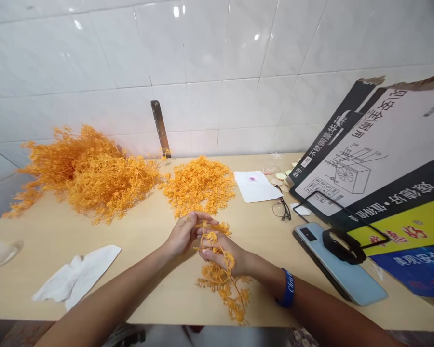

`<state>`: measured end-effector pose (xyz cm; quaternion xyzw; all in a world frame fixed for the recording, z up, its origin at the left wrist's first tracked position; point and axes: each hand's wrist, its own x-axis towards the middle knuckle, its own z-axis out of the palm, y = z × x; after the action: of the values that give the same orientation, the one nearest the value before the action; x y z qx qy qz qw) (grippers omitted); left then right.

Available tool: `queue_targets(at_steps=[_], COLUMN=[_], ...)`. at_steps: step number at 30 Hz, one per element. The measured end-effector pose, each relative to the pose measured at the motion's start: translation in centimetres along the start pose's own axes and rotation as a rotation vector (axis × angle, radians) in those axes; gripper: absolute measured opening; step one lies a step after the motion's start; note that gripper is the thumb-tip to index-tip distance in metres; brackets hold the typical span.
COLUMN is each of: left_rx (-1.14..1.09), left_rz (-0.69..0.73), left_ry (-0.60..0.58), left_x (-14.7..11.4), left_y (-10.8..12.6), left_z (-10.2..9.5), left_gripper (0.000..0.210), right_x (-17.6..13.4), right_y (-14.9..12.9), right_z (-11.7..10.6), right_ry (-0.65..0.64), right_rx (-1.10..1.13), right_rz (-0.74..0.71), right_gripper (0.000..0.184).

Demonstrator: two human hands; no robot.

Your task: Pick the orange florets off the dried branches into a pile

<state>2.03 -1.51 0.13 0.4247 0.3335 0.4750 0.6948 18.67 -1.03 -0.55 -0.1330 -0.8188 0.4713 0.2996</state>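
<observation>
An orange sprig of dried-looking foliage (226, 277) runs through my right hand (226, 250), its leafy end drooping toward the table's front edge. The fingers of that hand are curled round the stem. My left hand (183, 233) meets it at the fingertips, thumb and fingers pinched at the sprig's upper end; exactly what they grip is partly hidden. Just beyond both hands lies a loose heap of small orange pieces (200, 185). Farther left, a large bushy pile of orange branches (97, 168) rests against the wall side.
White paper (256, 187) and black-framed glasses (282, 207) lie right of the heap. A light-blue phone (342, 265) with a black stand (343, 246) sits by a printed cardboard box (376, 154). Crumpled tissue (77, 274) is at left, a metal bracket (160, 129) at the tiled wall.
</observation>
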Motion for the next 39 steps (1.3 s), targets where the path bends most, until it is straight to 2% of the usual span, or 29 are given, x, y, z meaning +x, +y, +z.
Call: queue_targets(at_steps=[4,8,11,13,17,20,22,25,28,32,39], left_rx=[0.12,0.386,0.577,0.625,0.665,0.712,0.706,0.63,0.487,0.371,0.253], left_rz=[0.063,0.232,0.349,0.395,0.455,0.443,0.419,0.383,0.342,0.282,0.227], left_ry=[0.084,0.152,0.128,0.103,0.046,-0.02,-0.06,-0.083,-0.067,-0.067,-0.155], left_x=[0.1,-0.1,-0.2,-0.2,-0.4,-0.6,-0.7,-0.5,-0.3,0.1,0.1], left_y=[0.6,1.6,2.0,2.0,1.8,1.7,1.6,1.2,0.7,0.4,0.2], left_z=[-0.1,-0.2,-0.3,-0.4,-0.2,-0.1,0.0,-0.2,-0.4,-0.8,-0.7], left_gripper=[0.052,0.043,0.038,0.035,0.032,0.034,0.036,0.037,0.037,0.04,0.067], right_x=[0.2,0.2,0.2,0.2,0.3,0.4,0.4,0.5,0.4,0.2,-0.2], right_y=[0.1,0.6,1.0,1.4,2.1,2.3,2.2,1.8,1.4,1.5,1.0], right_z=[-0.3,-0.7,-0.7,-0.6,-0.4,-0.2,-0.1,-0.1,-0.3,-0.6,-0.4], right_ry=[0.035,0.133,0.19,0.231,0.307,0.378,0.424,0.416,0.332,0.232,0.241], right_rx=[-0.09,-0.098,-0.028,0.016,0.07,0.105,0.108,0.081,0.095,0.227,0.231], right_rz=[-0.034,0.005,0.126,0.174,0.196,0.185,0.203,0.223,0.219,0.241,0.245], right_gripper=[0.041,0.04,0.044,0.045,0.041,0.037,0.036,0.037,0.038,0.045,0.047])
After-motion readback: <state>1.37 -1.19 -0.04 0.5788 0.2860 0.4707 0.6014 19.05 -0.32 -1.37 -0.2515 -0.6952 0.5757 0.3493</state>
